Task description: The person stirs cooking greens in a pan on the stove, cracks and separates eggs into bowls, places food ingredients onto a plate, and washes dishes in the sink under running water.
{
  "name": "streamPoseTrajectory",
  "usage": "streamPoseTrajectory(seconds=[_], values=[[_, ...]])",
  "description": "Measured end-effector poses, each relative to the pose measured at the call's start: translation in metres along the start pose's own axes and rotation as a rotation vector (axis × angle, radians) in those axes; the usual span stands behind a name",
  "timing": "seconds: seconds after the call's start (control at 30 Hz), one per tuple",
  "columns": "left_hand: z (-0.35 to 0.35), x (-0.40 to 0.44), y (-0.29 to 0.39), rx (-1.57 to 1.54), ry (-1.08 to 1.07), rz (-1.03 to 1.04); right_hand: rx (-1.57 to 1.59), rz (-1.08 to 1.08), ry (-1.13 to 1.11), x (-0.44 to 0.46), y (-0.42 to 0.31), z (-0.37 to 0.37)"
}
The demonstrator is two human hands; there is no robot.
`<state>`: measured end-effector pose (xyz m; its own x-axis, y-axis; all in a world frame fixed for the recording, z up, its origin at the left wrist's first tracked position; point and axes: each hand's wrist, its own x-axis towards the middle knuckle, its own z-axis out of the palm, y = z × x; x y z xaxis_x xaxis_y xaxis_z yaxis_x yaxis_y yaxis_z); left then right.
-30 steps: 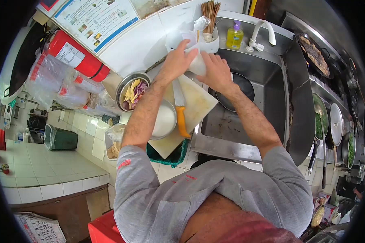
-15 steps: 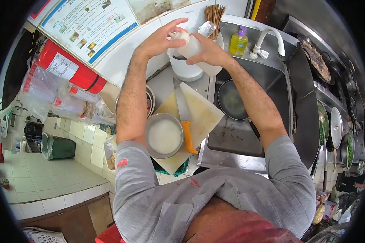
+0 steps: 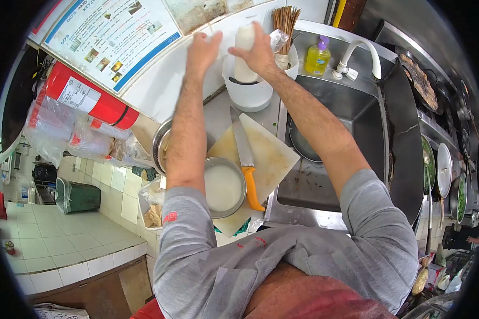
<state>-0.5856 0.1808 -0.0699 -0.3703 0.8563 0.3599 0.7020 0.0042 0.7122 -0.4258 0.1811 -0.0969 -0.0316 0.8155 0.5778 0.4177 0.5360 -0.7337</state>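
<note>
My right hand (image 3: 259, 53) is wrapped round a white, cloudy plastic bottle (image 3: 244, 48), held upright over a white tub (image 3: 250, 95). To its left, apart from the bottle, my left hand (image 3: 202, 53) is raised near the wall with fingers pinched. A thin pale bit shows above those fingertips, too blurred to name. Below my arms, a large knife (image 3: 243, 143) with an orange handle lies on a worn cutting board (image 3: 269, 146). A metal pot (image 3: 224, 189) of whitish liquid sits at the board's left side.
On the right is a steel sink (image 3: 330, 186) with a dark pan (image 3: 303, 141) in it, partly behind my right forearm. A yellow soap bottle (image 3: 317, 57) and white faucet (image 3: 364, 50) stand behind. A red fire extinguisher (image 3: 90, 95) is at left, a metal bowl (image 3: 159, 146) beside my left forearm.
My left hand has come away from the bottle's top and moved left. My right hand has turned the bottle from tilted to upright, over the white tub.
</note>
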Motion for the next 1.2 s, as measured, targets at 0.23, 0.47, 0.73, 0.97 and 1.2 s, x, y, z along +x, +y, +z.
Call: streamPoseTrajectory(seconds=[0.23, 0.47, 0.73, 0.97, 1.2], values=[[0.045, -0.038, -0.018, 0.145, -0.463, 0.021, -0.408, 0.229, -0.537, 0.016, 0.037, 0.014], [0.055, -0.03, -0.04, 0.06, -0.413, 0.32, 0.003, -0.307, 0.021, -0.028, 0.036, -0.049], [-0.011, -0.085, 0.154, -0.168, -0.088, 0.527, 0.241, 0.154, -0.235, -0.209, -0.017, -0.253], [0.047, -0.309, 0.28, -1.054, -0.611, 0.871, 0.198, 0.484, -0.1, -0.381, -0.058, -0.472], [0.129, -0.555, 0.414, -1.33, -1.161, 0.821, 0.05, 0.797, 0.661, -0.605, -0.075, -0.654]])
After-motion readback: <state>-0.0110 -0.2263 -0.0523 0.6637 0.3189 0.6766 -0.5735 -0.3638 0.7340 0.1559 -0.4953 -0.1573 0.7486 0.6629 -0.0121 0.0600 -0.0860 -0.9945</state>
